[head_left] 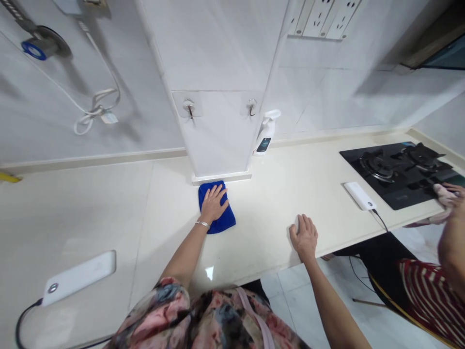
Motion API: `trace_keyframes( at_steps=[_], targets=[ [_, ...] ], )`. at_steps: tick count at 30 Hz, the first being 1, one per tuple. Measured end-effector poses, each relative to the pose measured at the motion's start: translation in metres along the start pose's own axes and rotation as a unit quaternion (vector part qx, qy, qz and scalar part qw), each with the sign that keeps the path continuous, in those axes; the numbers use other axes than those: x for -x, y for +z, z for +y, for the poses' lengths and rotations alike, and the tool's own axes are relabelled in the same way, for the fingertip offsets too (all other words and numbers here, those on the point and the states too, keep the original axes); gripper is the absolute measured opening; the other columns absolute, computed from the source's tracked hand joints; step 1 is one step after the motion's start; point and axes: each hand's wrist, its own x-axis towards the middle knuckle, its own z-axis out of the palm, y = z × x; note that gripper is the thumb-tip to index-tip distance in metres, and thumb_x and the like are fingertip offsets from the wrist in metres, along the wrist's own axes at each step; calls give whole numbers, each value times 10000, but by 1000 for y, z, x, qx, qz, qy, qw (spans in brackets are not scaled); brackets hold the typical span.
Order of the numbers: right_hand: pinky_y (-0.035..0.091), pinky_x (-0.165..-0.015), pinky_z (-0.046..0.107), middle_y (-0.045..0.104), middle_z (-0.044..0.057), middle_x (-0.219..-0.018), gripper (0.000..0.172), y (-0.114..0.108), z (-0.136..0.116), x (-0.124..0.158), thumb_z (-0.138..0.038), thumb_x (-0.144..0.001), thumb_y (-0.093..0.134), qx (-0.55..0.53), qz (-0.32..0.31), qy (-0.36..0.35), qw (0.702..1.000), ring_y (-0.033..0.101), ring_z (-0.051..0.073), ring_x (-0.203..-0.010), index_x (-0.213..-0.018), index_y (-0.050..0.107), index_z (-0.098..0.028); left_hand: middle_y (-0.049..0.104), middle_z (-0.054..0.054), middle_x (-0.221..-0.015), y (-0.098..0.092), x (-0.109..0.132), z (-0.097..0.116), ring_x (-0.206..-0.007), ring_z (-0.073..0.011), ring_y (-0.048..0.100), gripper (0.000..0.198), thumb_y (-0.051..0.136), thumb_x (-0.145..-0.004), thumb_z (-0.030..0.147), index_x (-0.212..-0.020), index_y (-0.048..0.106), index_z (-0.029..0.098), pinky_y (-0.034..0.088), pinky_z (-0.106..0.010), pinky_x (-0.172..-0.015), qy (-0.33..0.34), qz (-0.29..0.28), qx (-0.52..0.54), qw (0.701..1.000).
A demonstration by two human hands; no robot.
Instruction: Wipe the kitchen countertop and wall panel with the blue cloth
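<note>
Floral pink-and-navy blouse fabric (203, 315) fills the bottom of our view, and at 12 o'clock from it our left hand (213, 203) lies flat and open on a blue microfibre cloth (227, 220), fingers spread, gripping nothing. That cloth sits directly under the palm, its far edge just beside the base of a white tiled pillar (214, 131), on a cream stone countertop (261, 194). Pressing with the whole palm and spread fingers looks like the sound way to work it, keeping the cloth flat on the stone and close to the pillar's foot. Our right hand (304, 237) lies at 4 o'clock from the cloth, open, fingers lightly curved on the countertop near its front edge, holding nothing we can see. At 1 o'clock from the cloth stands a white spray bottle (267, 133). Farther off at 2 o'clock lies a black glass gas hob (395, 174), where another person's hand (448, 190) holds a crumpled pale pink cloth (443, 198)
</note>
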Motion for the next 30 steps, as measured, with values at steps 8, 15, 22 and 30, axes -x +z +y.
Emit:
trace_keyframes(
  at_steps=[8, 15, 22, 30],
  targets=[
    [377, -1223, 592, 571, 178, -1542, 559, -1, 0, -1, -419, -1000, 441, -2, -5, 5, 1000, 451, 355, -1492, -1469, 583, -150, 352, -25, -1718, -21, 16, -36, -1624, -247, 261, 559, 430, -1047, 438, -1568, 526, 258, 165, -518, -1364, -18, -15, -19, 1000],
    [365, -1228, 575, 577, 178, -1542, 571, -4, 1, -3, -443, -1005, 424, 6, -7, 10, 1000, 454, 352, -1493, -1456, 592, -137, 336, -42, -1726, -27, 27, -49, -1630, -266, 242, 588, 415, -1048, 457, -1581, 509, 227, 154, -530, -1360, -40, -11, -26, 999],
    [350, -1243, 566, 564, 182, -1558, 573, -5, 0, -4, -426, -1005, 416, 11, -21, 24, 999, 442, 340, -1501, -1449, 595, -112, 287, -61, -1748, -28, 47, -45, -1644, -289, 183, 634, 360, -1060, 496, -1613, 463, 202, 121, -538, -1360, -86, -2, -38, 996],
    [339, -1244, 590, 545, 202, -1569, 572, -5, 1, -4, -380, -997, 447, -7, -28, 26, 999, 410, 346, -1513, -1480, 571, -100, 254, -87, -1758, -26, 71, -29, -1647, -316, 158, 663, 330, -1064, 502, -1629, 431, 169, 112, -562, -1352, -121, 4, -55, 991]
  ],
)
